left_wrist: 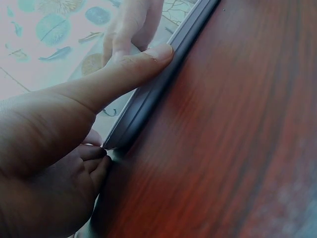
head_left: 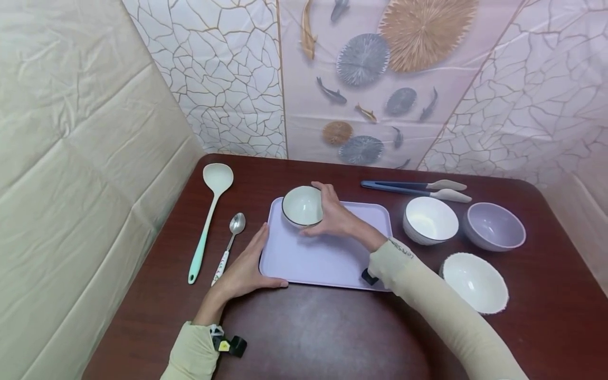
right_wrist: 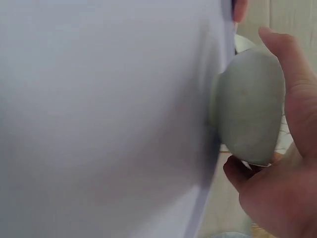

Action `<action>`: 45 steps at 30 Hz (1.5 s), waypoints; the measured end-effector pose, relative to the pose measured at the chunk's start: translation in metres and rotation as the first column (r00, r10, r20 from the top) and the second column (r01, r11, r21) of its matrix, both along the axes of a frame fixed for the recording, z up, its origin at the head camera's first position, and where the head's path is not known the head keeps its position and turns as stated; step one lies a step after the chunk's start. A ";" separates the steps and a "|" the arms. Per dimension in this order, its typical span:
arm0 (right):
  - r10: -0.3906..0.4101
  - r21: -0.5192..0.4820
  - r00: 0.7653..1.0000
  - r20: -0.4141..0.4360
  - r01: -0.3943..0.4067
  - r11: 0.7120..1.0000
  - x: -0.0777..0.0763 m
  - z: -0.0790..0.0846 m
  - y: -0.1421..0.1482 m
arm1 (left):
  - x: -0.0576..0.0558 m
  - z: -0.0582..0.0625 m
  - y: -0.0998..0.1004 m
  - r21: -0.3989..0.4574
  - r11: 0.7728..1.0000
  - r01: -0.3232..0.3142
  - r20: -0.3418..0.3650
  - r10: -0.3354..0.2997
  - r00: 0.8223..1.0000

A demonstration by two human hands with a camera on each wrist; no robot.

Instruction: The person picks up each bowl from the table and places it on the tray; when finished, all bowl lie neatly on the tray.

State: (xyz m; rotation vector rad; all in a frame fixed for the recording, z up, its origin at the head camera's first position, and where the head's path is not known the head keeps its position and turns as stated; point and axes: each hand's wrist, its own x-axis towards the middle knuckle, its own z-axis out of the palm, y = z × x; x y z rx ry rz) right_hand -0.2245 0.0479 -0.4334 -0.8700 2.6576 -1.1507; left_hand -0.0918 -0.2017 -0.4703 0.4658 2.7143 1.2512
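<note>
My right hand (head_left: 333, 214) grips a pale bowl with a dark rim (head_left: 302, 206), thumb on its near side and fingers round the far side. The bowl is upright over the back left part of a lilac tray (head_left: 328, 258); in the right wrist view the bowl's pale green outer wall (right_wrist: 251, 106) shows, its base close against the tray. At the tray's front left corner is my left hand (head_left: 243, 269), straight fingers along the left edge and thumb along the front edge. The left wrist view shows that thumb (left_wrist: 133, 69) against the rim.
Left of the tray lie a ladle with a mint handle (head_left: 209, 216) and a metal spoon (head_left: 236, 224). Tongs (head_left: 413, 187) lie at the back right. Right of the tray stand a white bowl (head_left: 429, 219), a purple bowl (head_left: 494, 226) and a wavy-rimmed white bowl (head_left: 475, 282), near my right forearm.
</note>
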 end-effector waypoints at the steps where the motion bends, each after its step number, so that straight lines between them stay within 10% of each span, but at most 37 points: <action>1: 0.001 0.013 1.000 -0.002 -0.001 1.000 0.002 0.004 0.003 | 0.000 0.000 0.002 0.000 1.000 0.003 0.002 -0.003 1.000; 12: 0.062 0.093 0.990 -0.125 -0.051 0.994 0.014 0.097 0.073 | 0.003 -0.001 0.007 -0.018 1.000 -0.014 0.006 0.014 1.000; 20: -0.143 0.068 0.984 -0.106 0.151 0.986 0.024 0.128 0.191 | 0.005 -0.002 0.009 -0.026 1.000 -0.014 0.015 0.014 1.000; 31: -0.444 0.037 0.892 -0.085 0.448 0.893 0.064 0.104 0.333 | 0.006 -0.002 0.011 -0.044 0.999 -0.015 -0.005 0.014 1.000; 45: -0.613 -0.087 0.788 0.061 0.616 0.783 0.080 0.032 0.390 | 0.005 -0.004 0.014 -0.062 0.998 -0.016 -0.014 0.016 1.000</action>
